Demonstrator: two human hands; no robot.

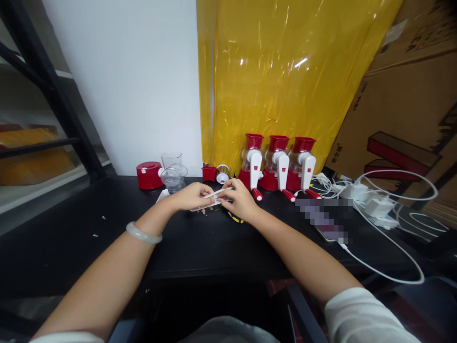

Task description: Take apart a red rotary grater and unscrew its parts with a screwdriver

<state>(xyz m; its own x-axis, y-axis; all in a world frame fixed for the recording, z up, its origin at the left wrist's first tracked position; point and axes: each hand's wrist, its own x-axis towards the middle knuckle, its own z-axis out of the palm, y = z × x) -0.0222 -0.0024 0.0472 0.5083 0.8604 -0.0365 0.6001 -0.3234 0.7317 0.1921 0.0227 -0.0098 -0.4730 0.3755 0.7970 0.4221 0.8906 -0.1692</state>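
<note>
My left hand [194, 196] and my right hand [240, 200] meet over the black table, both closed on a flat, whitish, partly see-through plastic piece [216, 196]. Its exact kind cannot be made out, and fingers cover much of it. Under my right hand a round dark thing with yellow marks [234, 217] shows in part. Behind the hands lie a red grater base [149, 175], a clear plastic grater housing [173, 172], a small red part [209, 173] and a metal grater drum [223, 174]. A white part [163, 195] pokes out behind my left wrist.
Several assembled red-and-white rotary graters [278, 164] stand in a row at the back. On the right are a phone [323, 221] with a charging cable, and tangled white cables with chargers [378, 206]. A large cardboard box [392, 105] leans behind them. Black shelving [46, 85] rises at left.
</note>
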